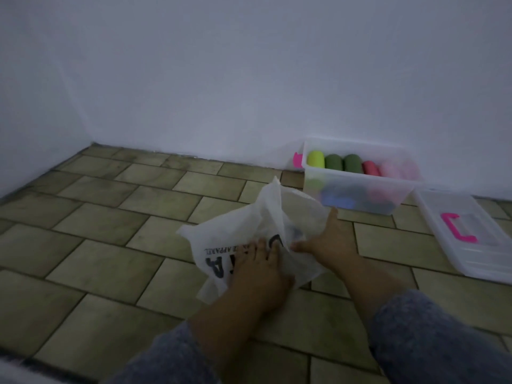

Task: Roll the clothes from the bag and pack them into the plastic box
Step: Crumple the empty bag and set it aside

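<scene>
The bag (243, 231), white with black lettering, lies crumpled on the tiled floor (110, 245) in front of the person. The left hand (260, 270) rests palm down on the printed side of the bag with its fingers straight, pressing the material flat. The right hand (327, 242) lies against the right edge of the bag with fingers and thumb spread wide and nothing clasped in them. A grey-blue sleeve covers each forearm: left sleeve (171, 358), right sleeve (432, 342).

The plastic box (310, 189) stands beyond the bag and to the right, against the white wall (221, 79), with its top uncovered. Rolled clothes fill it in two layers. Top row, left to right:
- one yellow-green roll (315, 159)
- two dark green rolls (333, 162)
- one red roll (371, 167)
- pink rolls (392, 169), probably two, though blur merges them

The lower layer shows through the clear front wall of the box as blue (338, 199), dark and pink shapes; these are too blurred to count.

The lid (448, 253), one, lies flat on the floor just right of the box, well apart from both hands. One pink clip (468, 239) sits on the lid. A second pink clip (297, 161) shows at the left end of the box, next to the wall.

The raised upper corner of the bag overlaps the lower left corner of the box in this view. The floor between the person and the left wall carries no other items
</scene>
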